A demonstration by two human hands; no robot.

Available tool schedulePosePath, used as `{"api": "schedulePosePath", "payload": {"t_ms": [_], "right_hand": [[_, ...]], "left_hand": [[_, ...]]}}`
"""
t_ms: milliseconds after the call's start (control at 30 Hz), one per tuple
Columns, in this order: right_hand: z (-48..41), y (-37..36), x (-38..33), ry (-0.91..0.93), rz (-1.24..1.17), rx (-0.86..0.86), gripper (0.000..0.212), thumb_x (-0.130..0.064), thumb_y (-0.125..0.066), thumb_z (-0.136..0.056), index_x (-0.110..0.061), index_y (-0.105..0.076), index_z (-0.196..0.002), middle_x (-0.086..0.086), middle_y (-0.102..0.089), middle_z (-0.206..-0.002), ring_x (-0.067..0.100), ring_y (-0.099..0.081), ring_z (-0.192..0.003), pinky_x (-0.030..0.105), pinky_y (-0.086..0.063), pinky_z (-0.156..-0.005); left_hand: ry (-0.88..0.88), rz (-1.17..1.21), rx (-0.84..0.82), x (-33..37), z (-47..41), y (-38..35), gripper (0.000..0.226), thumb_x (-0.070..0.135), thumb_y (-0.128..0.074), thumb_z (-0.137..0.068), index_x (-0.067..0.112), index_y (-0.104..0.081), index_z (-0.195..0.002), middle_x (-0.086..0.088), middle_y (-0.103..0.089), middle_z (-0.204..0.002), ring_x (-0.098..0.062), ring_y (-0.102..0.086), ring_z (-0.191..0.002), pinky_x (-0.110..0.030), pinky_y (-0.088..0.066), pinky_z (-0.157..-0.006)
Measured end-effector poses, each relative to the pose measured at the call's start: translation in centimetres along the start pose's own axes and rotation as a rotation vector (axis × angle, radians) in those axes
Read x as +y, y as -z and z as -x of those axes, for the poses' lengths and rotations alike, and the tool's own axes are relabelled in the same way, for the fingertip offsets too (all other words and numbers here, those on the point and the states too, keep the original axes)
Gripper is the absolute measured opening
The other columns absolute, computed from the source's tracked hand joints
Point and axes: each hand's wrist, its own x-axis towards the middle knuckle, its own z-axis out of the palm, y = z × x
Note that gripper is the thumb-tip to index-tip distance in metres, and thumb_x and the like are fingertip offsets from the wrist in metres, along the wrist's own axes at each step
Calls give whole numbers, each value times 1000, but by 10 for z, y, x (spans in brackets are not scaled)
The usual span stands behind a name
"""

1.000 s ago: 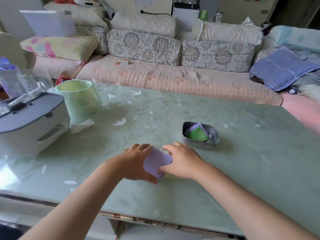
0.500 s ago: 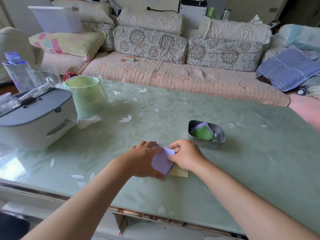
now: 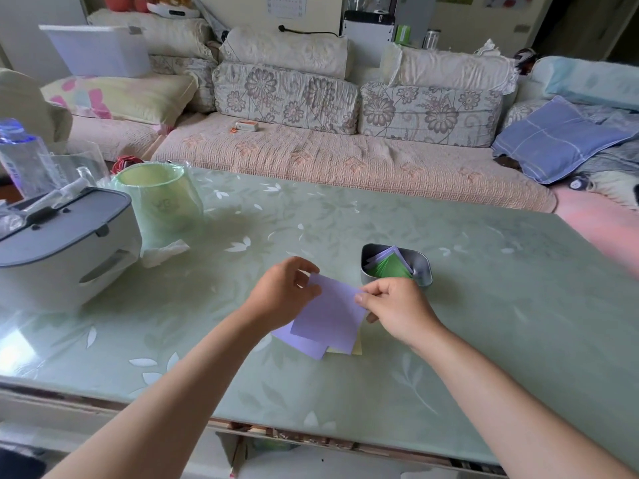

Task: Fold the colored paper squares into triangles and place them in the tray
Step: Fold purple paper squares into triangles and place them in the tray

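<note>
Two bare forearms reach in from the bottom of my feed, and the hands meet over the near middle of the table [image 3: 484, 323]. The left hand [image 3: 281, 295] pinches the upper left corner of a purple paper square [image 3: 328, 314] between thumb and fingers. The right hand [image 3: 401, 311] pinches the same sheet at its right edge, thumb on top and fingers curled beneath. From here the square looks flat, with no crease I can make out.

Under it a second purple sheet [image 3: 304, 344] lies on the table, and a yellow sheet [image 3: 356, 349] peeks out at the lower right of that pile. I cannot tell whether the held square touches the pile or sits just above it.

Just beyond the right hand stands a small metal tray [image 3: 423, 271]. It holds folded green pieces [image 3: 390, 269] in front and folded purple pieces [image 3: 387, 254] behind them.

Further off to the left I see a white box with a grey lid [image 3: 62, 250]. Beside it is a green bin [image 3: 162, 202] lined with a bag, with a crumpled tissue [image 3: 166, 252] at its foot. A clear bottle [image 3: 20, 157] rises behind the box.

Past the table runs a sofa [image 3: 311, 157] with floral cushions [image 3: 287, 95]. A small carton [image 3: 247, 126] lies on its seat, a blue pillow [image 3: 556, 140] sits at the right, and a white crate [image 3: 100, 50] is at the far left.
</note>
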Motion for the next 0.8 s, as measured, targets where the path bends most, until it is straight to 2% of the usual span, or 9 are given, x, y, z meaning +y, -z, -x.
{"api": "schedulePosePath", "payload": {"t_ms": [67,167,300,367,467,567,667,733,800], "right_hand": [[5,5,4,3,-10,12,12,-20,-74,-88,-18,-73,-77,-9,-71,-70,12,-65,-59,37,-57,-75],[12,13,11,13,0,28,14,-21,-74,-89,-19,-72,-74,-8,-70,-68,10,-62,-59,31,-51,-69],[18,24,21,6,-56,62,13,-17,-73,-89,-17,-72,-76,-11,-62,-55,6,-55,-52,25,-45,-61],[19,29,25,0,-118,65,11,-13,-72,-89,-16,-73,-79,-10,-62,-57,7,-55,-51,23,-47,-60],[15,36,37,30,-62,45,13,-13,-69,-90,-24,-73,-94,-8,-69,-77,6,-58,-59,27,-51,-70],[16,42,48,163,144,-8,52,1,-53,-89,-39,-61,-121,-13,-62,-109,1,-59,-81,11,-45,-76],[18,47,55,422,350,-44,76,14,-46,-75,-36,-57,-131,-14,-51,-128,3,-53,-111,13,-40,-95],[16,48,60,552,508,-47,68,9,-59,-72,-35,-62,-124,-9,-49,-135,9,-47,-121,23,-38,-102],[14,48,62,587,563,-60,51,-5,-74,-71,-36,-66,-110,-7,-48,-138,15,-44,-126,35,-39,-103]], "left_hand": [[23,83,10,7,1,-4,12,21,-75,-85,24,-67,-94,9,-63,-76,-9,-55,-65,-17,-41,-59],[23,93,20,17,2,-10,15,23,-78,-82,30,-66,-77,12,-65,-71,-5,-57,-64,-12,-41,-56],[8,44,18,26,1,-21,7,26,-75,-84,27,-69,-82,8,-70,-82,-12,-63,-79,-18,-45,-66],[-5,41,-21,30,1,-30,4,24,-74,-85,25,-71,-86,0,-72,-85,-16,-62,-78,-19,-44,-65],[6,31,-42,32,-1,-41,3,22,-70,-87,26,-71,-86,-1,-70,-83,-15,-56,-72,-14,-40,-57],[91,108,-68,32,-5,-50,6,21,-66,-90,24,-71,-93,5,-67,-83,-10,-56,-71,-12,-42,-56],[153,144,-92,31,-10,-56,10,20,-62,-94,22,-70,-99,7,-65,-85,-11,-57,-75,-12,-42,-56],[167,141,-105,32,-13,-61,11,18,-59,-96,23,-69,-101,7,-64,-85,-9,-55,-73,-8,-39,-51],[176,127,-123,35,-15,-65,14,18,-58,-96,24,-69,-104,4,-65,-89,-8,-54,-74,-13,-40,-55]]}}
